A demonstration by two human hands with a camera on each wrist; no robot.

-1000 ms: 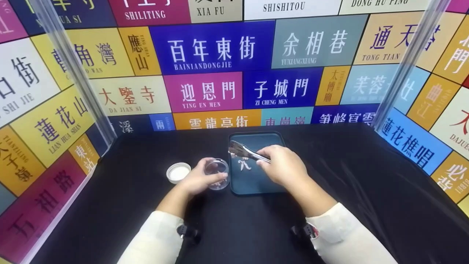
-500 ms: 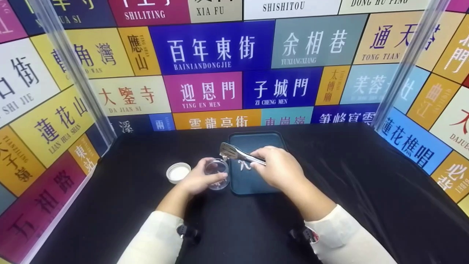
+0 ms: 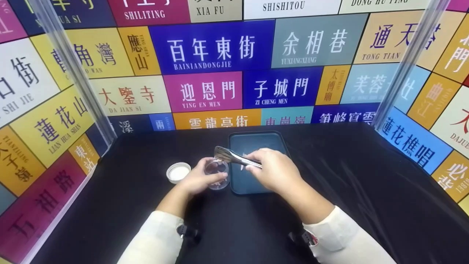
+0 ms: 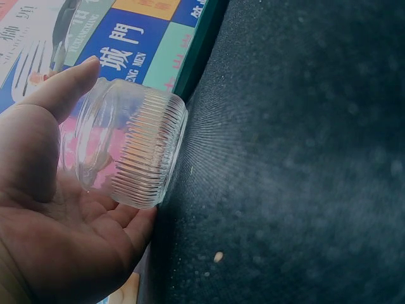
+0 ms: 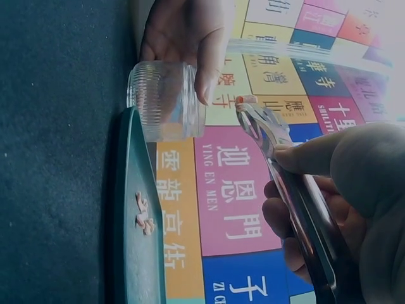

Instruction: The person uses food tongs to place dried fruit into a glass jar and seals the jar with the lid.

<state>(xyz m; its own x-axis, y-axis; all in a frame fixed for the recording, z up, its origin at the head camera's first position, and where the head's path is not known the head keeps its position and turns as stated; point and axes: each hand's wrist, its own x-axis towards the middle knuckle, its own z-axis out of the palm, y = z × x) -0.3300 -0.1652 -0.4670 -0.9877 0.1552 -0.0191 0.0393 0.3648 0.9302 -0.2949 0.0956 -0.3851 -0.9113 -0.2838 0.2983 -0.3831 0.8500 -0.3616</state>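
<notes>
Hovering just above the ribbed glass jar [image 4: 142, 149], the metal tongs [image 3: 238, 158], gripped by the right hand [image 3: 277, 167], carry a small piece [image 5: 245, 99]. The left hand [image 3: 198, 179] holds the jar beside the tray's [image 3: 251, 186] left edge; black cloth [image 3: 348, 176] spreads wide rightward.

The clear jar [image 4: 145, 149] is glossy, ribbed around its wall; whether glass or plastic, one cannot tell. The tongs [image 5: 302, 212] are polished metal. The tray [image 3: 243, 183] looks like smooth, matt plastic. The black cloth [image 3: 242, 227] carries a faint sheen. The sleeves [image 3: 152, 238] are matt fabric.
</notes>
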